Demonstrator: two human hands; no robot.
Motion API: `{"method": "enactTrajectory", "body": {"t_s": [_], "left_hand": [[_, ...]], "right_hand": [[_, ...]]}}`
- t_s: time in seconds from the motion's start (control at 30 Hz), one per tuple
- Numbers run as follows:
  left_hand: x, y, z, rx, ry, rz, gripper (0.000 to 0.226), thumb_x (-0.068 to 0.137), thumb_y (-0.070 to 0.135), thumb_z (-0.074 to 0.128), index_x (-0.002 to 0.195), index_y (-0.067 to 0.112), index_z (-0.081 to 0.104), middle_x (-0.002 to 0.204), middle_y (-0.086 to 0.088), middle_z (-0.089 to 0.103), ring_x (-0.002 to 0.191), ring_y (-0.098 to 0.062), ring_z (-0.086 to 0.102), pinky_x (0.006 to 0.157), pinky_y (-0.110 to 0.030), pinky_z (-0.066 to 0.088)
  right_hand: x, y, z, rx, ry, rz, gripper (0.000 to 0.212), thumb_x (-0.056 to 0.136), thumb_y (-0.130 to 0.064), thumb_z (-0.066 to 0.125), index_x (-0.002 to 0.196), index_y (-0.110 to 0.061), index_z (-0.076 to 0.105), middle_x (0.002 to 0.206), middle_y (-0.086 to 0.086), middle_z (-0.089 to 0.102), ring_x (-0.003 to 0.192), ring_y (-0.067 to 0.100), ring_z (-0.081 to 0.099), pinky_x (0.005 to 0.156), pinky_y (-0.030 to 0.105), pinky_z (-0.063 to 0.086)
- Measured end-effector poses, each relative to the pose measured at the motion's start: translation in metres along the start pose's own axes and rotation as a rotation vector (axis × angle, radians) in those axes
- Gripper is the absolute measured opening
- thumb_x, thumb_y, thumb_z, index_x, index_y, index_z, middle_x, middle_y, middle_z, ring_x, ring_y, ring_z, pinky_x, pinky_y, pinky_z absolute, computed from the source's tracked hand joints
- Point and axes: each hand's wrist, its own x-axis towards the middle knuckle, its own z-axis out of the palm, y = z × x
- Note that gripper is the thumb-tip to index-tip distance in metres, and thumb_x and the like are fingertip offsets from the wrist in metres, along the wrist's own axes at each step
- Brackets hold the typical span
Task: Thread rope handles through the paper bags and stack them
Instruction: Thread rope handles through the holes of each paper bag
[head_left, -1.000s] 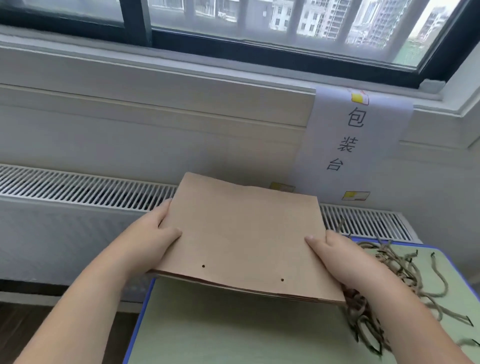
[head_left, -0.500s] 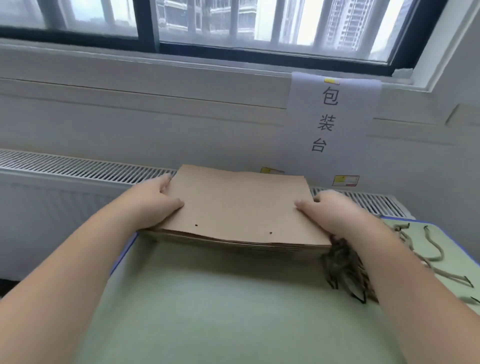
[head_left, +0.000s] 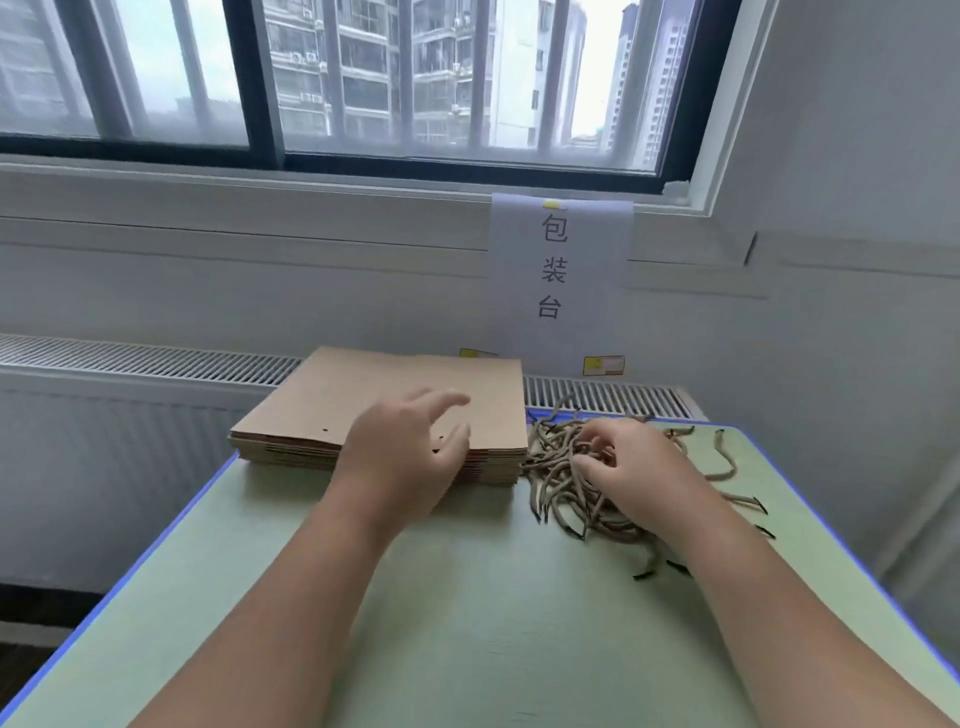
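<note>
Head view: stack of paper bags (head_left: 395, 400) lies flat at the far-left of the green table (head_left: 467, 649), its near edge running left-right, with 1 punched hole (head_left: 324, 431) showing along it. Left hand (head_left: 405, 462) hovers over that edge, fingers spread wide, holding nothing. Rope pile (head_left: 556, 488) sits just right of the stack, touching it. Right hand (head_left: 639, 473) is on the pile, fingers curled into the ropes; can't tell if 1 is pinched. Likely next: a rope goes left to the holes, right hand nearer.
</note>
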Motion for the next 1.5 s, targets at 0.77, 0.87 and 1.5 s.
{"method": "enactTrajectory", "body": {"t_s": [0.77, 0.87, 1.5], "left_hand": [[0.006, -0.033, -0.041, 0.141, -0.122, -0.504, 0.03, 0.095, 0.057, 0.06, 0.117, 0.039, 0.07, 0.1, 0.008, 0.061, 0.098, -0.018, 0.055, 0.086, -0.031, 0.046], [0.003, -0.054, -0.049, 0.028, -0.14, -0.68, 0.025, 0.093, 0.051, 0.063, 0.112, 0.036, 0.07, 0.1, 0.003, 0.073, 0.106, -0.021, 0.066, 0.098, -0.038, 0.053], [0.005, -0.041, -0.033, -0.2, -0.359, -0.677, 0.04, 0.1, 0.038, 0.062, 0.076, 0.008, 0.074, 0.062, 0.001, 0.069, 0.049, -0.01, 0.056, 0.046, -0.018, 0.038]], "right_hand": [[0.002, 0.006, 0.009, -0.288, -0.077, -0.261, 0.02, 0.089, -0.01, 0.064, 0.09, -0.029, 0.071, 0.092, -0.011, 0.064, 0.087, 0.014, 0.058, 0.066, 0.023, 0.045], [0.003, 0.005, 0.014, -0.082, 0.111, -0.311, 0.012, 0.092, -0.012, 0.067, 0.085, -0.022, 0.067, 0.088, -0.01, 0.057, 0.081, 0.011, 0.056, 0.066, 0.025, 0.039], [-0.013, -0.032, 0.021, 0.299, 0.019, -0.408, 0.024, 0.099, -0.01, 0.054, 0.087, -0.03, 0.051, 0.082, -0.012, 0.072, 0.077, 0.011, 0.069, 0.074, 0.042, 0.056]]}}
